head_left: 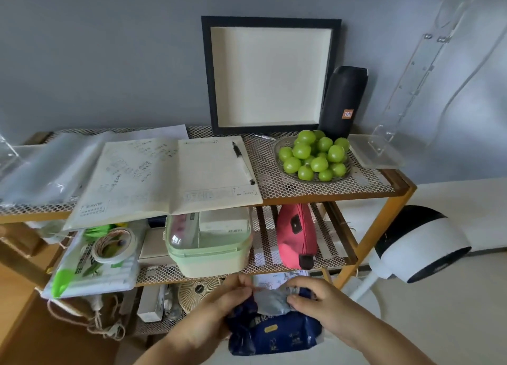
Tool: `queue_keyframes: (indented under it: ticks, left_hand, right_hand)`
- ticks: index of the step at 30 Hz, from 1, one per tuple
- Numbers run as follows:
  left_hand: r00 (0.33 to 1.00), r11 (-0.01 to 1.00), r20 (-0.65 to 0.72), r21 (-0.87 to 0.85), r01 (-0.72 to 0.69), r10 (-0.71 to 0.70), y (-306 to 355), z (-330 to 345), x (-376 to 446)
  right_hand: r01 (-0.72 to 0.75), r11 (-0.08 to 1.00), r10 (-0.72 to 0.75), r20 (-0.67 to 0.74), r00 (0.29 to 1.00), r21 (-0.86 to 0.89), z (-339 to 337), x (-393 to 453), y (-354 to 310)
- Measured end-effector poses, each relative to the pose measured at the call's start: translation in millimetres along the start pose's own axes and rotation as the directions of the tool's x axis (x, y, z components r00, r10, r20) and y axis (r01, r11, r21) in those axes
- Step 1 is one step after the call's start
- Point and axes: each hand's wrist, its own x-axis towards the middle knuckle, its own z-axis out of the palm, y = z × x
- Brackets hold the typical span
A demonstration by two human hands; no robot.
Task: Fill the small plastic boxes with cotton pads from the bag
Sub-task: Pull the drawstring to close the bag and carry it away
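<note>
**Bag of cotton pads held at both hands, opening being worked**

Bag (274,334), dark blue plastic, sits low in front of the person, below the shelf unit, gripped from both sides. Left hand (219,307) has its fingers curled on the bag's upper left corner, thumb and fingertips pinching the pale grey opening flap (271,300). Right hand (315,300) pinches the same flap from the right, fingers bent over the crumpled top. Both hands closed on the bag, none free.

Outward: shelf (301,194) with mesh tiers; top tier carries an open notebook (170,172) with a pen (242,161), a dish of green fruit (315,156), a black speaker (343,101) and a frame (271,74). Middle tier has a pale green lidded box (208,249) and a red pouch (297,235). Small plastic boxes for filling cannot be identified for sure.

Likely step: opening the bag, no pads out yet.

Risks: pulling the flap apart too hard could tear the thin film and spill pads on the floor; bag is unsupported underneath, so a slipped pinch could drop it.
</note>
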Motion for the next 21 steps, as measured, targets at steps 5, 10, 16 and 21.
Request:
queue_keyframes:
  ticks: [5, 10, 16, 21]
  left_hand:
    - [0.999, 0.957, 0.013, 0.288, 0.045, -0.051, -4.9, 21.3, 10.4]
    - [0.93, 0.937, -0.329, 0.346, -0.042, 0.163, -23.4, 34.6, 24.3]
    - [0.594, 0.826, -0.641, 0.558, -0.075, 0.487, -61.4, 41.8, 38.4]
    - [0.581, 0.848, -0.668, 0.525, -0.075, 0.465, -75.3, 48.5, 51.3]
  right_hand:
    - [0.171, 0.973, -0.162, 0.072, 0.984, -0.155, -20.4, 10.7, 3.7]
    - [0.248, 0.944, -0.297, -0.231, 0.927, -0.216, -42.7, 30.0, 7.2]
    - [-0.138, 0.627, -0.253, -0.368, 0.895, -0.767, -64.8, 85.2, 17.5]
    - [-0.141, 0.486, -0.137, -0.235, 0.962, -0.863, -55.2, 120.7, 43.8]
